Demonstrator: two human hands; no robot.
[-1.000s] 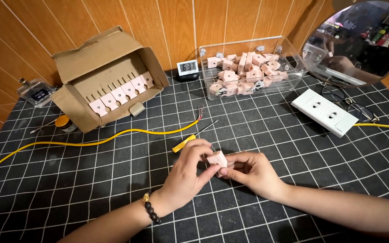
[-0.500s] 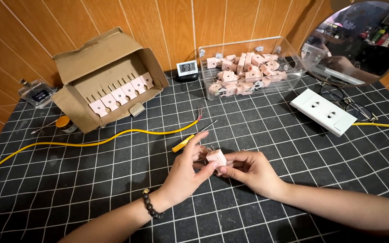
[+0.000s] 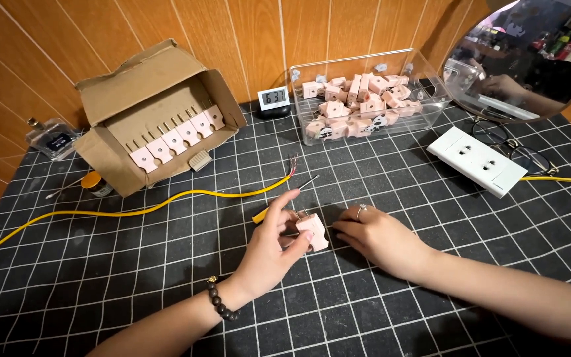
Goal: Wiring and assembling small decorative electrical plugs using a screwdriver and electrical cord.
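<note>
Dark bead bracelet [image 3: 222, 299], silver ring [image 3: 361, 211]; bare forearms.

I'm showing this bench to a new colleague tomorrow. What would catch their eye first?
Probably the small pink plug held in the left hand at the centre of the black gridded mat, with the right hand resting flat beside it. Next, the yellow cable snaking across from the left, then the clear box heaped with matching pink plugs at the back.

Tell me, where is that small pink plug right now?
In the head view, the pink plug sits low at centre, held in the left hand, with the right hand beside it on the gridded mat.
</note>
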